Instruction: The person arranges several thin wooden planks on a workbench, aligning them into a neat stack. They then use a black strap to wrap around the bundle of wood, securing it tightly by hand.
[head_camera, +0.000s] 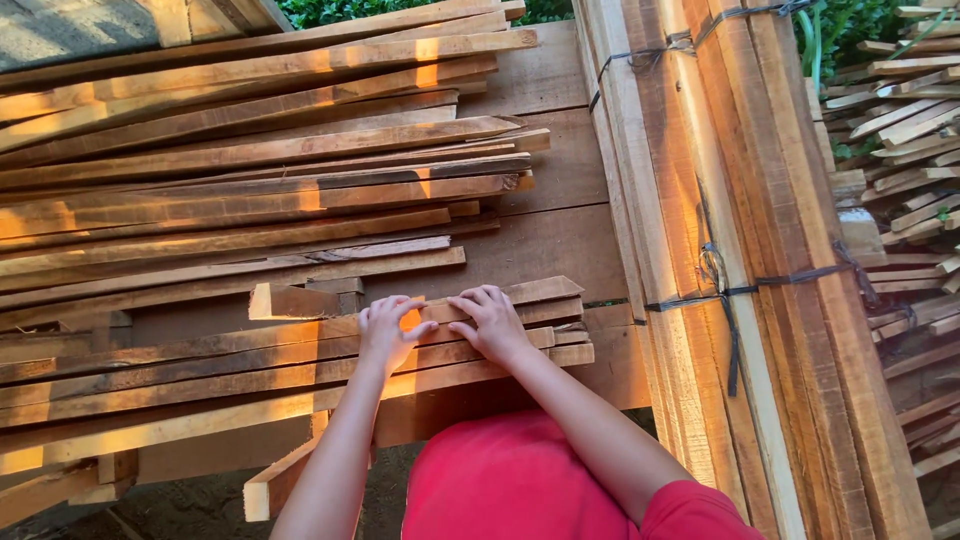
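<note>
Both my hands rest side by side on the near stack of thin wooden slats (230, 370) that lies across a wooden bench. My left hand (388, 330) has its fingers curled over the top slats at the stack's right part. My right hand (488, 322) lies just to the right of it, palm down, fingers bent on the same slats near their ends. Neither hand lifts a slat; both press on the stack. A short wooden block (300, 300) sits just beyond the stack, left of my left hand.
A larger heap of long slats (250, 170) fills the bench's far half. On the right stands a tied bundle of thick planks (720, 250) bound with dark wire. More loose slats (910, 200) pile at the far right. Bare ground lies below.
</note>
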